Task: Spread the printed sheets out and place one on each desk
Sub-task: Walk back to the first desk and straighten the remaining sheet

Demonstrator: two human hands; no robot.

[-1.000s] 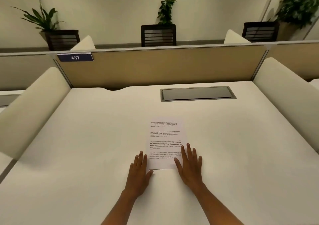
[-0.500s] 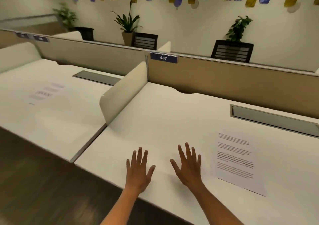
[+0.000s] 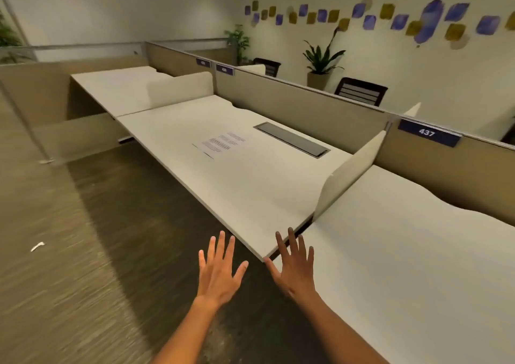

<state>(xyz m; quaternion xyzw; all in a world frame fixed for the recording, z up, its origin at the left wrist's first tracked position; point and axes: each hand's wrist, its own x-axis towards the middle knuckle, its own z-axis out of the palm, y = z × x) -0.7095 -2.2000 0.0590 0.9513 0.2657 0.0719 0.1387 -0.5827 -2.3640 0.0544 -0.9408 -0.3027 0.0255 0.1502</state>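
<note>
Beside the cable tray (image 3: 291,139) lies a printed sheet (image 3: 220,143): light, floppy, best lifted at an edge; left hand (image 3: 218,271) and right hand (image 3: 295,269) splayed, empty

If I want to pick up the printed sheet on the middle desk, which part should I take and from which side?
Probably the near corner or near edge of the printed sheet, reached from the aisle side. It lies flat on the desk, so nothing sticks up to grip; sliding it toward the front edge would likely free an edge to pinch. Both the left hand and right hand are open and empty.
</note>
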